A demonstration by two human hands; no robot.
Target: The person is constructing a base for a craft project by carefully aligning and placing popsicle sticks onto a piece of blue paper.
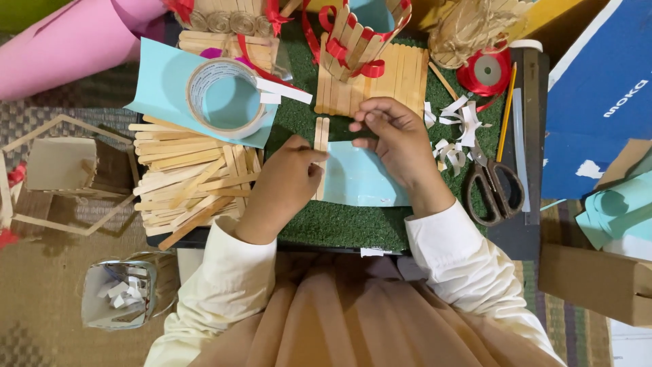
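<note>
Hands at centre, over a pale blue card point(360, 178) lying on a green turf mat point(339, 228). Left hand point(284, 182) is curled, its fingertips pinching and pressing two wooden craft sticks point(321, 133) that stand along the card's left edge. Right hand point(397, 139) hovers just above the card's upper edge, thumb and forefinger pinched together; what they grip, possibly a small strip of tape, is too small to tell.

Handling, as a judgement: the sticks look light, thin and stiff, apt to shift sideways under a loose touch, so flat pressure near mid-length suits them better than a grip at the rounded tips. The card looks soft and easily creased; it is best held at an edge.

Just beyond the right hand lies a flat panel of joined sticks point(401, 75), with a small stick basket trimmed in red ribbon point(360, 34) standing on its far part. Beyond the left hand sits a roll of double-sided tape point(224, 95) on blue paper. Outward of the left hand is a loose pile of sticks point(190, 180). Outward of the right hand lie white paper scraps point(456, 132), scissors point(494, 183), a pencil point(506, 112) and a red ribbon spool point(486, 71).
</note>
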